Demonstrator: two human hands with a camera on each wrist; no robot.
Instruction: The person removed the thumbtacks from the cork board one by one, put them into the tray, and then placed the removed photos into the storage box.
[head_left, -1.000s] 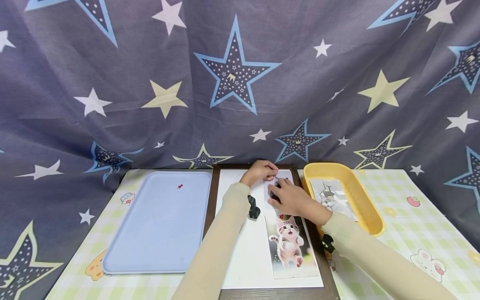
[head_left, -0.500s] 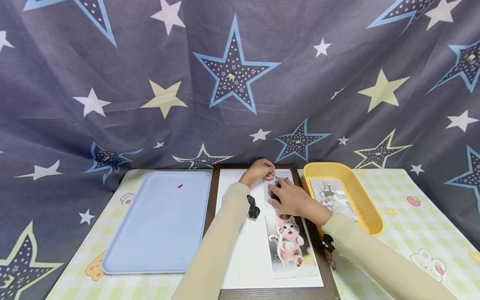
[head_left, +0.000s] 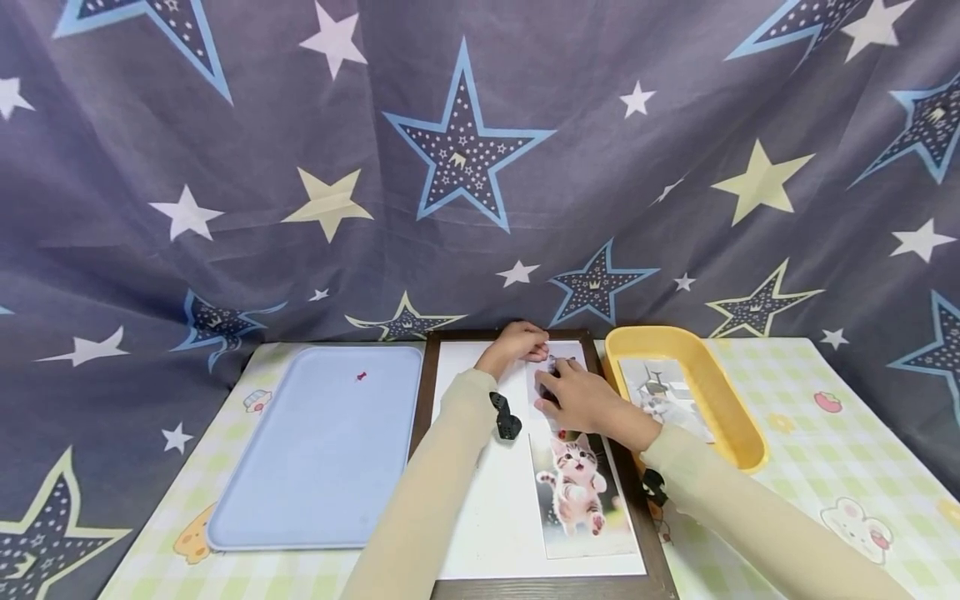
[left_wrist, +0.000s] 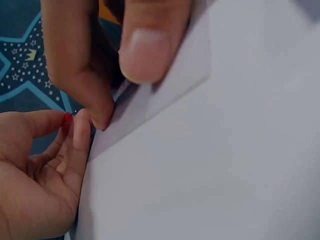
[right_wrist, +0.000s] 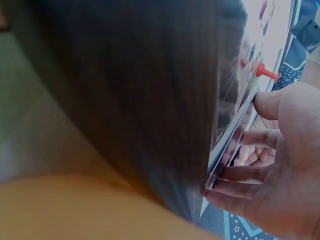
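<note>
In the head view my left hand [head_left: 521, 344] is at the top of the white board [head_left: 480, 517], beside the upper corner of a pale cat photo [head_left: 534, 407]. Its thumb and forefinger pinch a red push pin [left_wrist: 68, 118], seen in the left wrist view. My right hand [head_left: 583, 398] presses that photo against the board with spread fingers and covers much of it. Below lies a second photo, of a striped kitten [head_left: 577, 496], with a red push pin [right_wrist: 268, 73] standing in its top edge. The left pin's point is hidden.
A brown wooden frame [head_left: 426, 392] borders the board. To the left, a pale blue tray [head_left: 315, 467] holds a single red push pin [head_left: 362, 376]. Right of the frame stands a yellow bin [head_left: 720, 392] with photos [head_left: 667, 400] inside. A star-patterned curtain [head_left: 450, 275] hangs behind the table.
My left hand's fingertips have shifted slightly left at the upper photo's top. The right hand keeps its place on the photo.
</note>
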